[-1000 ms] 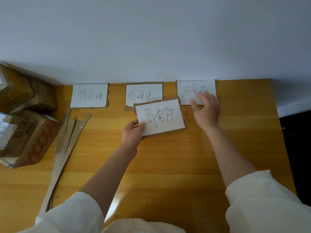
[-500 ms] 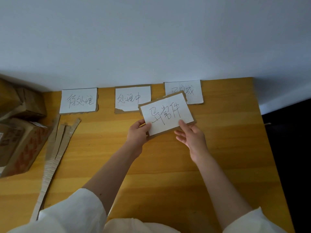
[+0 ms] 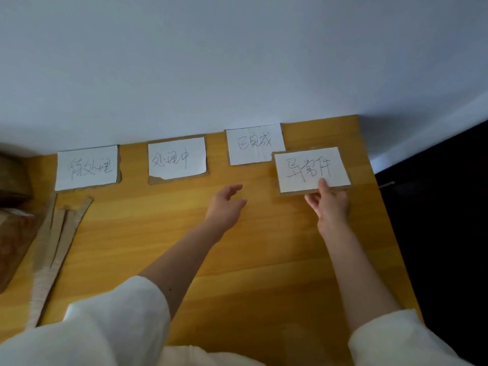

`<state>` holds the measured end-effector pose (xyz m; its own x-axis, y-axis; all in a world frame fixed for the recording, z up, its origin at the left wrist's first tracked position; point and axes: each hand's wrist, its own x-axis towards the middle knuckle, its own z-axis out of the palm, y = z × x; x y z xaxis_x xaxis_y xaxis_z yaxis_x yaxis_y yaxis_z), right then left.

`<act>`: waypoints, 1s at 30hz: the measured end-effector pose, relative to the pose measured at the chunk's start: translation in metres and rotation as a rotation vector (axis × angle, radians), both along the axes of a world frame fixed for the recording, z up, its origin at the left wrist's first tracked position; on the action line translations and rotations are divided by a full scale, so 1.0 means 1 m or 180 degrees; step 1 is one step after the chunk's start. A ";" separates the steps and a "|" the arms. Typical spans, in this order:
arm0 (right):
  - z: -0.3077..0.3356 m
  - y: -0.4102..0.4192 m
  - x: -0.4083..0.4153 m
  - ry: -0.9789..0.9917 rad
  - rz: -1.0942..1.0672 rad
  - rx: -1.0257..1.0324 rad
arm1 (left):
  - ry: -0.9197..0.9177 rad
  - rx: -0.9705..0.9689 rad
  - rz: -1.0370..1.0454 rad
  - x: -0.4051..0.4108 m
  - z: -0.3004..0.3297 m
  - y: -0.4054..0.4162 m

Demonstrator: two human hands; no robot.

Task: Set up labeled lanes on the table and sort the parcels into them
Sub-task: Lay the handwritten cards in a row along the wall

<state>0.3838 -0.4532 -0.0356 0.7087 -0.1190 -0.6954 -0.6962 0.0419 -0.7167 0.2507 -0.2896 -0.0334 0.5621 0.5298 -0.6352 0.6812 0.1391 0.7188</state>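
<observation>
At 2 o'clock on table [image 3: 264, 260], right hand [image 3: 330, 207] pinches fourth label card [image 3: 311, 170]: white paper w/ handwriting on brown cardboard, overlapping third label [image 3: 253, 143]. Left hand [image 3: 224, 210] spread, holding nothing.

The cardboard parcels [image 3: 13, 228] at the left are cut off by the frame edge and too dark to read. The fourth label card [image 3: 311, 170] covers the lower right corner of the third label card [image 3: 254, 146]. The right hand's fingers [image 3: 313, 200] are mostly hidden beneath that card, and the cardboard strips [image 3: 52, 247] disappear behind the left sleeve [image 3: 105, 318].
</observation>
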 end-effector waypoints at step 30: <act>-0.055 0.004 0.065 -0.1475 0.2101 -0.3178 | 0.1309 0.1587 -0.1620 0.029 -0.025 -0.006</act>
<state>0.4488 -0.4493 -0.0901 0.9831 0.0211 -0.1820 -0.0578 -0.9069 -0.4173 0.2793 -0.2956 -0.0581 0.5833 0.5472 -0.6002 0.7971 -0.5275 0.2937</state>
